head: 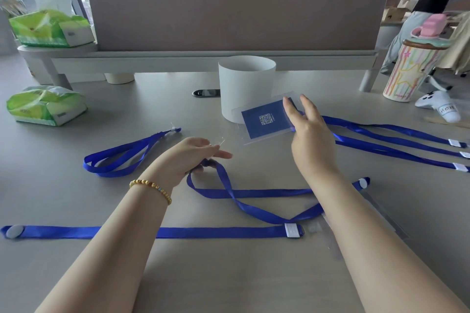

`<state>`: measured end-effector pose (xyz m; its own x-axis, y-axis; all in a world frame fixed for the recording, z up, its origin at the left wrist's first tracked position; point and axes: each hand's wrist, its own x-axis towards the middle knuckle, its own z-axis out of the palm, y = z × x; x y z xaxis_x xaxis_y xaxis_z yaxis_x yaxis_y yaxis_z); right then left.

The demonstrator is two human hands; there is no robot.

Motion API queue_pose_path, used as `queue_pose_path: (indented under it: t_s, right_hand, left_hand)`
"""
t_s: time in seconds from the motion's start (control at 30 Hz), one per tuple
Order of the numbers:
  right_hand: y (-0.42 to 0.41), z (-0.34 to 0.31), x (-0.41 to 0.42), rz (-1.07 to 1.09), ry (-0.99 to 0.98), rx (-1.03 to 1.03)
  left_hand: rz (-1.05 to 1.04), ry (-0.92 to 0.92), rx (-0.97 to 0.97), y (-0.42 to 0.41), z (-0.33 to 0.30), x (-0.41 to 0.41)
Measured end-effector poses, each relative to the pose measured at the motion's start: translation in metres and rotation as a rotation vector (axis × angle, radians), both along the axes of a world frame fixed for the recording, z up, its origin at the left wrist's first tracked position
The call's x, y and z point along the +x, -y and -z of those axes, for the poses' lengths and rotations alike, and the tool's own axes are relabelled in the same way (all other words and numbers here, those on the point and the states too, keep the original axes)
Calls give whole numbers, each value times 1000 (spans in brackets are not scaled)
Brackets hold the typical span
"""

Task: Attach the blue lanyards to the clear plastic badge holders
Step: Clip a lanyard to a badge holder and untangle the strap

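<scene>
My left hand (195, 154) pinches the clip end of a blue lanyard (244, 194) that loops across the middle of the table. My right hand (309, 129) reaches over a clear badge holder (264, 118) with a blue QR card inside, fingers spread and touching its right edge. Another blue lanyard (117, 157) lies folded at the left, and a third (216, 232) lies straight near me. Several more lanyards (396, 140) stretch to the right. A second clear holder (381, 213) lies partly hidden under my right forearm.
A white cylinder (246, 84) stands just behind the badge holder. Two green tissue packs (45, 105) (50, 28) sit at the left. A striped cup (412, 68) and a white game controller (440, 107) are at the right. A grey divider (236, 10) closes the back.
</scene>
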<state>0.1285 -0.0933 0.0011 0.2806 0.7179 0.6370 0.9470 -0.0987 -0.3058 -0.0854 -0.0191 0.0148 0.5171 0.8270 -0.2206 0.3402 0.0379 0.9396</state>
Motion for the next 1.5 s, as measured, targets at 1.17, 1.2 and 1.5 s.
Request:
queue_pose_path:
  t_s: [1.17, 1.2, 1.5]
  right_hand:
    - [-2, 2, -9, -60, 57, 4]
    - [-2, 2, -9, -60, 63, -1]
    - [0, -2, -11, -59, 58, -147]
  left_hand:
    - [-92, 307, -101, 7, -9, 9]
    - [-96, 294, -82, 7, -9, 10]
    - [-175, 205, -3, 7, -8, 9]
